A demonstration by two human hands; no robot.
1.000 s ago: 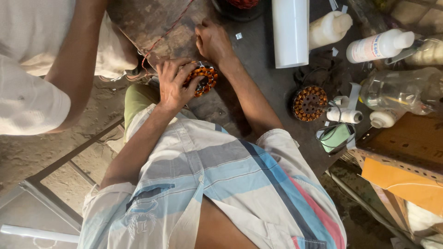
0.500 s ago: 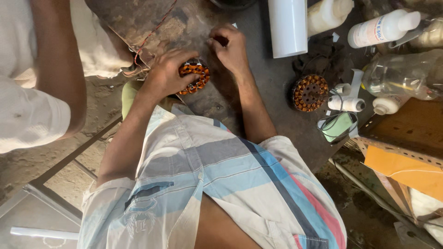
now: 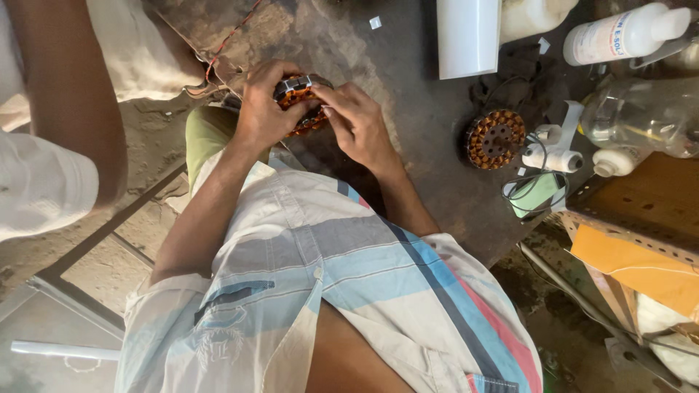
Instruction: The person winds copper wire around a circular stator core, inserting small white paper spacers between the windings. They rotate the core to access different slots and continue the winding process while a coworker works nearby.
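Round copper-wound motor stator (image 3: pixel 300 102) sits over the dark, worn metal worktable (image 3: pixel 408 109) – gripped between 2 hands, left hand (image 3: pixel 262 109) clasping its near side, right hand (image 3: pixel 358 122) pinching its far edge.

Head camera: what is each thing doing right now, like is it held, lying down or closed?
Copper-wound ring: held between both hands.
Left hand: closed round the ring.
Right hand: gripping the ring's other side.
Second wound ring: lying flat, untouched.
White bottle: on its side, capped.
Clear bottle: on its side.
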